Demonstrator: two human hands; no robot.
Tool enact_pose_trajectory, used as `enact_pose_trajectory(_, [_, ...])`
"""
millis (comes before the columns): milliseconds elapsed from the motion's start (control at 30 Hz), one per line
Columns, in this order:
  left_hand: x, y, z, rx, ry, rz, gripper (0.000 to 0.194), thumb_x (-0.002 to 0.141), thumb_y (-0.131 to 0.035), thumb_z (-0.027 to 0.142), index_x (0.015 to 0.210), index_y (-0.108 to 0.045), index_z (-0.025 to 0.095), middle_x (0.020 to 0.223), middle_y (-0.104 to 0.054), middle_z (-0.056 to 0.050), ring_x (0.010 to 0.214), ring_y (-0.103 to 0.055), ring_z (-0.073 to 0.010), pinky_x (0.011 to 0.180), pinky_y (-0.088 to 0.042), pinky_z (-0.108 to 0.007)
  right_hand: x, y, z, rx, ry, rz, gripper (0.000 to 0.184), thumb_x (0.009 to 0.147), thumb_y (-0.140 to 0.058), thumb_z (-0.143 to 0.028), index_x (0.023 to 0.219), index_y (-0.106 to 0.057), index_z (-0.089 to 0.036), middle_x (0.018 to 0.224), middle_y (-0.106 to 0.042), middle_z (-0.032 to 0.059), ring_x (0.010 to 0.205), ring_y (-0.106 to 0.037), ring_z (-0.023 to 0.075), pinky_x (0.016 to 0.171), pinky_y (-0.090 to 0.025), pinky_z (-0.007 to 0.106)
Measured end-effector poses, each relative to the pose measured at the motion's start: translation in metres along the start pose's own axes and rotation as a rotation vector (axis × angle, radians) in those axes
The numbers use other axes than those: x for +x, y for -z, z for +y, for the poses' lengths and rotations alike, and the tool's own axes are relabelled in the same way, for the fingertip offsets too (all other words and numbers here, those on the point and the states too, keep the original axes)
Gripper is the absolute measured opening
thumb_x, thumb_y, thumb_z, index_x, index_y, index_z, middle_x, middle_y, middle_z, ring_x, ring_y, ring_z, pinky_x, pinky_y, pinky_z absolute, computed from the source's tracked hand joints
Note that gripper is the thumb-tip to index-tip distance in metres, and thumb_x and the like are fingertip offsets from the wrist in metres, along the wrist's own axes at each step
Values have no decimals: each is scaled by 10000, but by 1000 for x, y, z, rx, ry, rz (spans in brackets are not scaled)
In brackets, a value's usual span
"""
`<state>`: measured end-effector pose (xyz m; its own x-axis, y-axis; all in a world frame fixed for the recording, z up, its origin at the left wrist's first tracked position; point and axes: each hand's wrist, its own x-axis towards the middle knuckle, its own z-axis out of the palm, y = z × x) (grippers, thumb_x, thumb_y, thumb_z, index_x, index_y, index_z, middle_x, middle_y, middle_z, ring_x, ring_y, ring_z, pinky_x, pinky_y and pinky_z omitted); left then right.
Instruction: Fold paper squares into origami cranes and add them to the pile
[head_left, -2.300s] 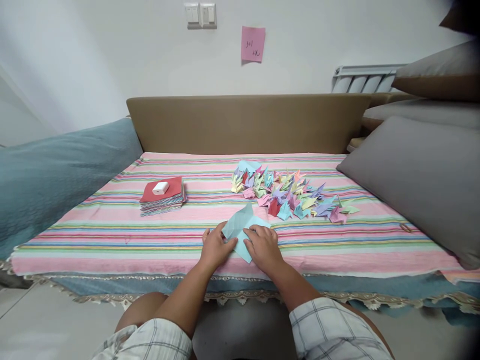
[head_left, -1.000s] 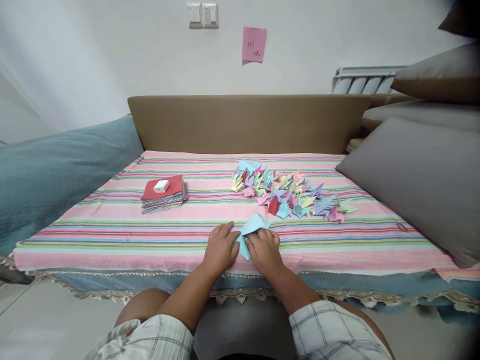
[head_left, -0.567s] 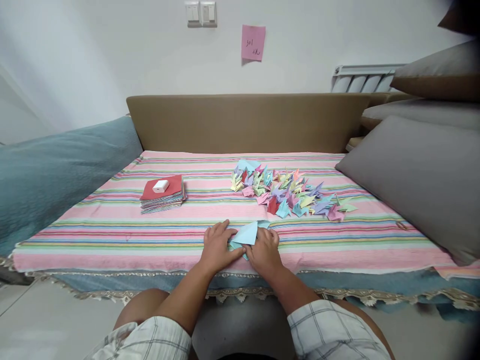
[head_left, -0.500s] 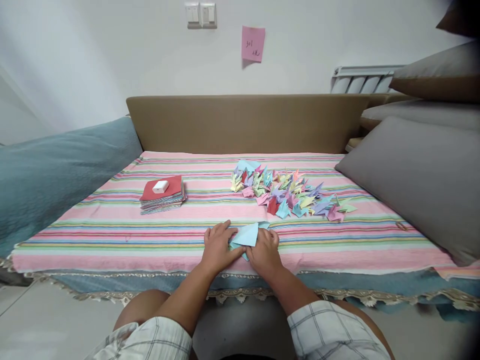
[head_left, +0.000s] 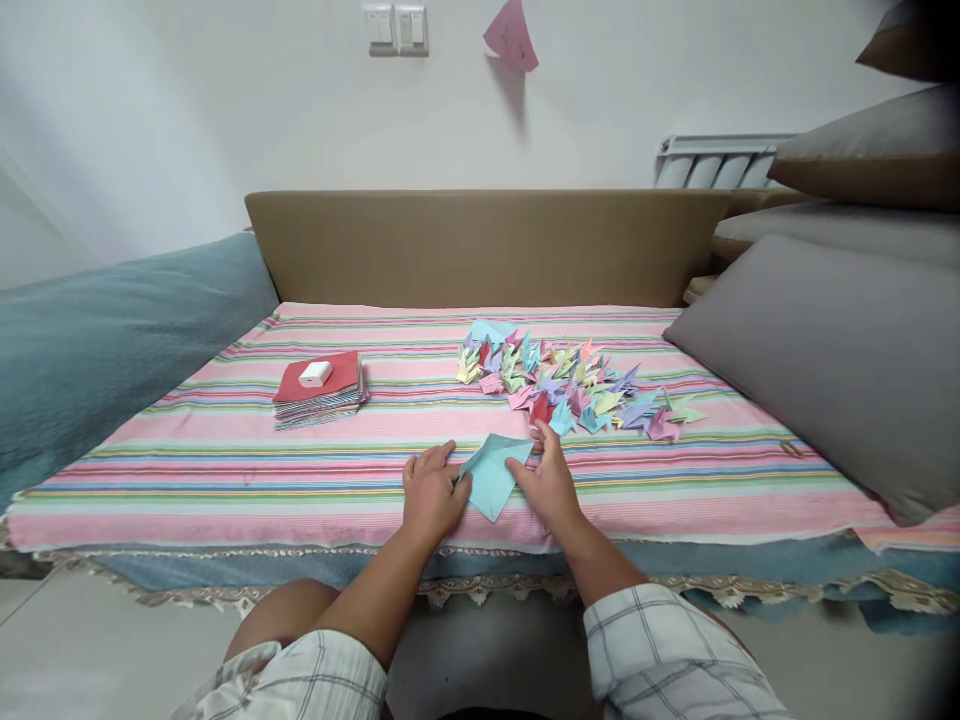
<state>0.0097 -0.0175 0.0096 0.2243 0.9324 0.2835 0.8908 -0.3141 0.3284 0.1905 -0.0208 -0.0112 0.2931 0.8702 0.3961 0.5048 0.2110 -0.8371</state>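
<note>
A sheet of light blue origami paper (head_left: 493,478), creased and opened into a rough diamond, lies on the striped cloth in front of me. My left hand (head_left: 433,492) holds its left edge between thumb and fingers. My right hand (head_left: 551,480) pinches the upper right corner, with the thumb on the paper's face. Just beyond the right hand spreads a cluster of folded paper cranes (head_left: 559,385) in many colours.
To the left, a stack of square paper (head_left: 319,405) carries a small white block (head_left: 315,374). A grey cushion (head_left: 817,360) leans at the right, near a small brown loop (head_left: 791,449). The brown backrest (head_left: 487,250) runs along the wall below a pink note (head_left: 512,37).
The blue paper has been unfolded from a pointed flap into a flatter diamond. My right hand has moved up and right to its corner. The pink note on the wall has flipped upward.
</note>
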Motion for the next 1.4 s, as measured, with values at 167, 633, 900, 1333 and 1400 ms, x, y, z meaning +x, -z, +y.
enact_pose_trajectory(167, [0,0,2,-3,20,17,283,836,-470,375,798,-721,248,1295,-540,-21,1195,-437,-276,1034,-254,-519,5,-6,4,322,-116,-148,710,740,-549,-271,1364,-215,-206,964,-644,55,751,-612,155,660,-487,280])
enact_pose_trajectory(633, [1,-1,4,-30,42,33,297,845,-457,373,815,-719,237,1273,-561,-27,1193,-444,-289,1023,-247,-526,-3,-1,-9,-43,108,-293,396,755,-542,-246,1148,-581,-218,1113,-637,54,1048,-550,216,921,-419,371])
enact_pose_trajectory(900, [1,0,5,-12,38,38,294,853,-452,369,853,-711,230,1266,-568,-25,1192,-448,-284,1020,-248,-519,-5,-5,-3,-3,122,-315,362,790,-527,-270,1145,-580,-227,1056,-661,57,1029,-575,227,912,-418,403])
enact_pose_trajectory(1333, [-2,-4,4,-2,-2,102,264,832,-497,355,869,-707,200,1229,-593,-61,1153,-479,-288,1014,-254,-534,-19,7,-10,-324,291,-385,374,738,-580,-284,1108,-585,-232,1153,-595,60,1058,-478,246,912,-314,407])
enact_pose_trajectory(1400, [-2,-6,3,-3,-19,112,240,822,-515,340,887,-704,207,1226,-593,-64,1145,-486,-287,1014,-254,-540,-21,10,-10,-368,284,-400,359,718,-598,-309,1070,-602,-243,1196,-558,59,1083,-449,258,912,-305,413])
